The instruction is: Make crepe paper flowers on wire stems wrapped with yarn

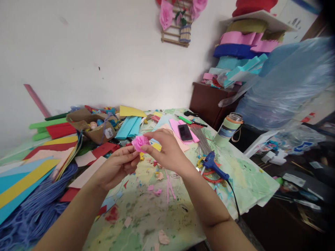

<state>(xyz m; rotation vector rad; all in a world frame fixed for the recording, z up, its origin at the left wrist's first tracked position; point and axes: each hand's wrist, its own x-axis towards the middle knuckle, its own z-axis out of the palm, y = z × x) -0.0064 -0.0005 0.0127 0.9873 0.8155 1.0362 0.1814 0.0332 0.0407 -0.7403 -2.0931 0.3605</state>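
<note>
A small pink paper flower (140, 142) with ruffled petals is held up between both hands, above the middle of the table. My left hand (125, 160) pinches it from below, fingers curled together under the bloom. My right hand (162, 148) reaches in from the other side, thumb and fingers closed on the petals' right edge. The flower's base is hidden by the fingers. On the table below lie thin pink paper strips (170, 186) and small pink scraps (157, 191).
A blue glue gun (213, 165) with a black cord lies at right, beside thin wires (202, 139), a phone (185, 132) and a bottle (228, 129). At left are coloured paper sheets (28, 184), blue cord (39, 212) and a cardboard box (86, 122).
</note>
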